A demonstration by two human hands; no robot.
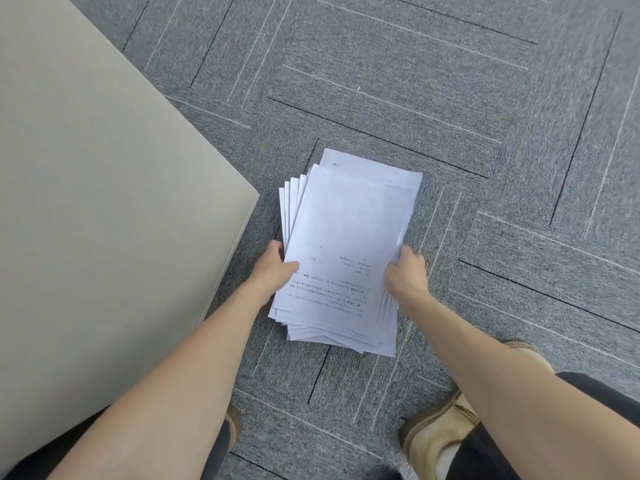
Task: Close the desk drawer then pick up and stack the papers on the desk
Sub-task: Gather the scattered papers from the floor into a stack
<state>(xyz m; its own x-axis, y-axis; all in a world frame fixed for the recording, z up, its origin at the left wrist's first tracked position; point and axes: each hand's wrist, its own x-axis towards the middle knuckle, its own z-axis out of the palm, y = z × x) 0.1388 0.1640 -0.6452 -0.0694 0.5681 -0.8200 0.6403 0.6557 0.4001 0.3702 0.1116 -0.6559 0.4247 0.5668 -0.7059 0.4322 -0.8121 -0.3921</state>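
A loose stack of white printed papers [346,237] is held out over the grey carpet, its sheets fanned unevenly at the left edge and near corner. My left hand [275,268] grips the stack's left side, thumb on the top sheet. My right hand [405,271] grips the right side, fingers curled around the edge. The beige desk top [86,185] fills the left of the view; its corner lies just left of the papers. No drawer is visible.
Grey patterned carpet tiles [450,98] cover the floor ahead and to the right. My tan shoes [440,434] and dark trouser legs show at the bottom edge, beneath my forearms.
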